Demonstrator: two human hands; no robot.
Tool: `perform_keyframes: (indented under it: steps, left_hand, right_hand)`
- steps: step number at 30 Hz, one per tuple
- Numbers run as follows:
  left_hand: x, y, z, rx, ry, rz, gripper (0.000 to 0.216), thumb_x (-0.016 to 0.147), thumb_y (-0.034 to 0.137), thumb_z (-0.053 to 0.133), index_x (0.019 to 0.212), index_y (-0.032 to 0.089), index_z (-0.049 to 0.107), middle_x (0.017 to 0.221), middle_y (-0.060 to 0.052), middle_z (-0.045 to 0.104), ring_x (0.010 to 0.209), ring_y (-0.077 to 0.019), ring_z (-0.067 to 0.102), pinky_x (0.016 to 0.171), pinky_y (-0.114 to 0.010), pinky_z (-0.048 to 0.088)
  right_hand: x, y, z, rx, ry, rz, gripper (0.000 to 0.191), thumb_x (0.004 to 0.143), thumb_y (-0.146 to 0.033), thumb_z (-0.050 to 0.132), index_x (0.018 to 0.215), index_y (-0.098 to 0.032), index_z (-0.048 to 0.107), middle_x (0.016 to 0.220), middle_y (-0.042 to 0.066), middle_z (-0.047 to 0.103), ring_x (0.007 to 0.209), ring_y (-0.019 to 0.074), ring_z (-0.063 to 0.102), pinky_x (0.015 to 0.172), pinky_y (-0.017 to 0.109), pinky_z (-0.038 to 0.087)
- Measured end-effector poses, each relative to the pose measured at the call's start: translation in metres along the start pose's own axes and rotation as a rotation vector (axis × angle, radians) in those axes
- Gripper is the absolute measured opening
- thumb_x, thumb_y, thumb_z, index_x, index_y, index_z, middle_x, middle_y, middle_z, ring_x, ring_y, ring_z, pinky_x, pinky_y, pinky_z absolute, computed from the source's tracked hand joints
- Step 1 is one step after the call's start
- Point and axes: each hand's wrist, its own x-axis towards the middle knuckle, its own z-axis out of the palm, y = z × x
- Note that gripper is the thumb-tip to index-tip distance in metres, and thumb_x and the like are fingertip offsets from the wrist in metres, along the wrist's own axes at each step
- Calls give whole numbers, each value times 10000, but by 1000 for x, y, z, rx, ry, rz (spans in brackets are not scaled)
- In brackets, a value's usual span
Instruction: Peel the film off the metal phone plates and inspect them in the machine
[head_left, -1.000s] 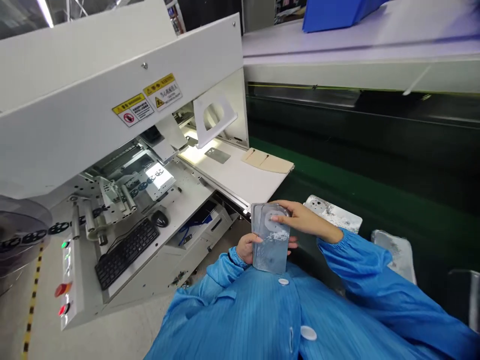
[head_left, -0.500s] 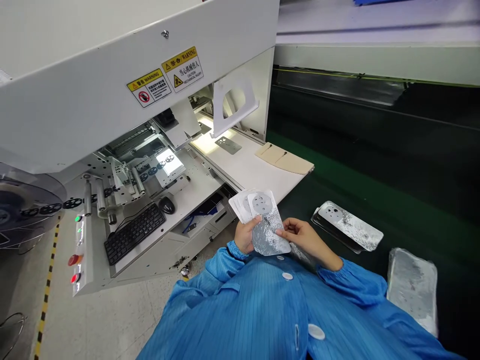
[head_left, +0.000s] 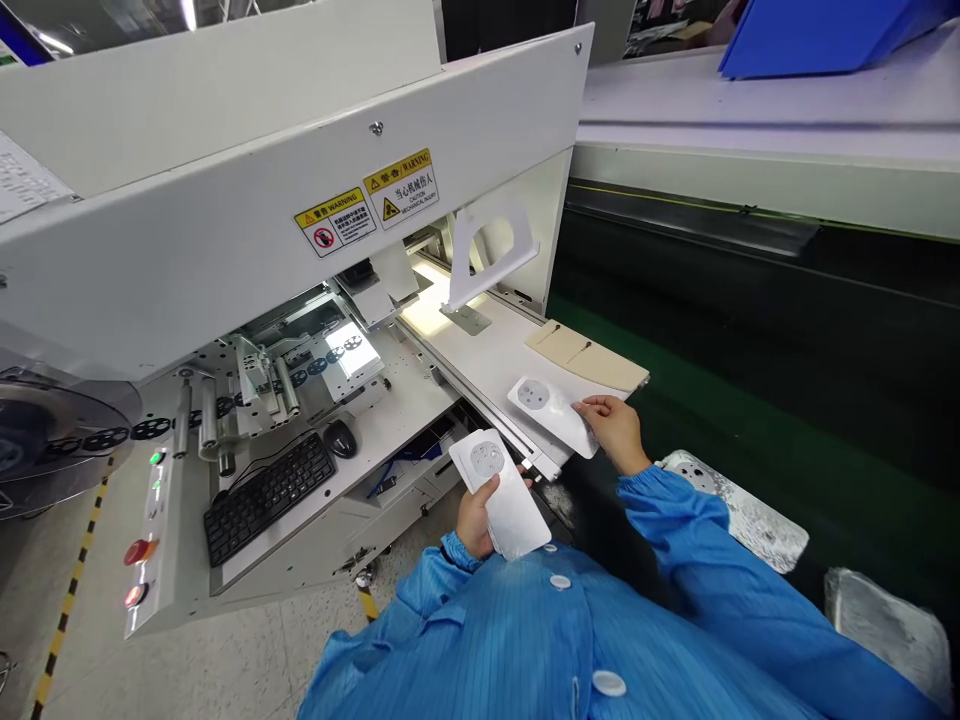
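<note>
My left hand (head_left: 475, 519) grips a small stack of silvery phone back covers (head_left: 499, 492) close to my chest, their round camera cut-outs facing up. My right hand (head_left: 616, 430) reaches forward and holds one back cover (head_left: 551, 411) by its near end, flat on the white feed tray (head_left: 491, 362) of the machine. Both arms wear blue sleeves.
A large white machine (head_left: 247, 200) with yellow warning labels (head_left: 367, 202) fills the left. Its shelf carries a keyboard (head_left: 262, 495) and a mouse (head_left: 341, 437). A beige pad (head_left: 585, 358) lies at the tray's far end. More back covers (head_left: 739, 510) lie on the dark green conveyor (head_left: 787, 400) to the right.
My right hand has pulled one cover off the stack and carried it forward onto the white tray. The left hand has lowered the remaining stack slightly.
</note>
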Motion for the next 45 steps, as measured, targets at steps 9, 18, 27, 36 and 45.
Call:
perform_keyframes:
  steps: [9, 18, 27, 36, 45]
  left_hand:
    - [12, 18, -13, -62, 18, 32, 446, 636, 338, 768, 1010, 115, 676, 1040, -150, 700, 1098, -349, 605, 977, -472, 457]
    - [21, 28, -26, -14, -55, -2, 453, 681, 372, 737, 1048, 110, 685, 1056, -158, 695, 1090, -344, 607, 961, -462, 464]
    - [28, 32, -27, -16, -43, 1, 410, 674, 345, 727, 1017, 123, 686, 1020, -139, 706, 1097, -345, 605, 968, -469, 464]
    - [32, 30, -29, -10, -38, -28, 424, 656, 351, 735, 1001, 109, 685, 989, -147, 709, 1100, -348, 602, 960, -461, 467]
    - [32, 30, -26, 9, -84, -47, 413, 635, 393, 755, 933, 112, 701, 1079, -153, 684, 1171, -362, 552, 1001, -460, 439]
  right_hand:
    - [-49, 10, 48, -698, -319, -551, 577, 933, -487, 285, 1356, -152, 489, 1448, 130, 441, 1367, 311, 324, 1098, 507, 281]
    - [15, -13, 74, -785, -346, -430, 691, 920, -581, 255, 1422, -132, 409, 1525, 145, 300, 1412, 348, 202, 1131, 535, 193]
    - [28, -10, 83, -770, -342, -448, 723, 904, -627, 249, 1425, -152, 410, 1538, 132, 278, 1420, 344, 177, 1132, 532, 182]
    - [32, -11, 84, -763, -331, -442, 706, 910, -610, 245, 1422, -153, 412, 1534, 142, 281, 1411, 351, 202, 1121, 549, 192]
    - [30, -16, 84, -776, -328, -417, 725, 907, -620, 243, 1417, -137, 419, 1540, 142, 268, 1415, 351, 186, 1134, 523, 165]
